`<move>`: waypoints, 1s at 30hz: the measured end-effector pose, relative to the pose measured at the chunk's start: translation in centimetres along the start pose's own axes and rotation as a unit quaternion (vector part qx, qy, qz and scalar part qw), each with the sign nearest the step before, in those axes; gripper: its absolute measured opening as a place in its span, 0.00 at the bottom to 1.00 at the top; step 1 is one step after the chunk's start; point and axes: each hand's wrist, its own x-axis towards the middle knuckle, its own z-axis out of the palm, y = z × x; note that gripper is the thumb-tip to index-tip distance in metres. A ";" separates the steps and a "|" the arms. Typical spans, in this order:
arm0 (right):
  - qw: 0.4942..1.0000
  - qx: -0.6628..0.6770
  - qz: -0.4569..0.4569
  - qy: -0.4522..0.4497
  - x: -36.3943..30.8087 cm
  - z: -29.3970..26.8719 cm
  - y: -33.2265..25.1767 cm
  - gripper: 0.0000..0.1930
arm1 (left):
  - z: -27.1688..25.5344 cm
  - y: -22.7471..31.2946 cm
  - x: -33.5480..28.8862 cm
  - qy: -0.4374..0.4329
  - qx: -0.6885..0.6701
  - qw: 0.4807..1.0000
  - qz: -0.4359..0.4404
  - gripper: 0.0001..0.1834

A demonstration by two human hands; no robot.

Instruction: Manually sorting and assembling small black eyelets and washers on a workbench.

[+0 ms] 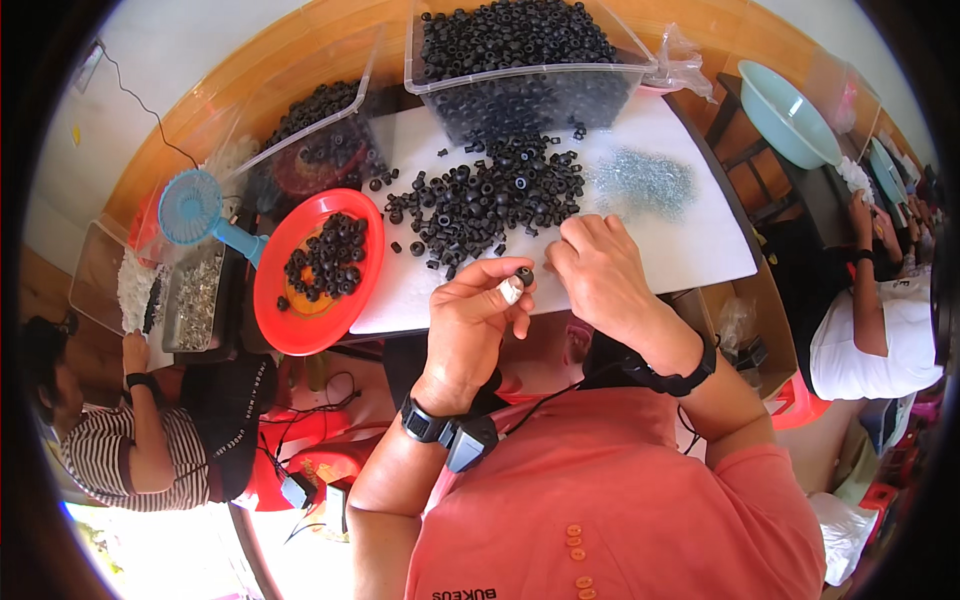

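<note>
My left hand [470, 318] pinches a small black round part [524, 274] with a hole in its end, above the near edge of the white work surface [400, 312]. White wrapping covers the tip of that thumb. Just right of it, my right hand [603, 268] hovers with fingers bent and fingertips pressed together; whatever they may grip is hidden. Beyond both hands spreads a loose pile of black parts [490, 195], knob-like and ring-like. A heap of tiny silvery metal pieces [645, 183] lies beyond my right hand.
A red plate [268, 290] holding black parts sits at left, beside a blue handheld fan [190, 207]. A clear bin [530, 100] full of black parts stands at the back, another [350, 95] left of it. Co-workers sit left [140, 440] and right [880, 330].
</note>
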 end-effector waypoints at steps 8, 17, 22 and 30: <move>0.997 0.004 0.072 0.032 -0.9 0.6 -0.7 0.04 | 0.6 -0.5 0.4 -0.008 -0.018 1.000 -0.011 0.11; 0.994 0.093 0.040 0.043 -0.9 -0.6 0.0 0.07 | 1.2 -1.1 0.5 -0.001 0.013 1.000 -0.006 0.12; 0.932 0.319 0.153 0.084 0.7 -2.1 -0.2 0.05 | 1.2 -1.2 0.5 0.015 0.029 0.999 -0.007 0.10; 0.953 0.276 0.103 0.066 1.0 -2.2 -1.4 0.06 | 1.5 -1.4 0.4 0.030 0.043 0.999 -0.001 0.08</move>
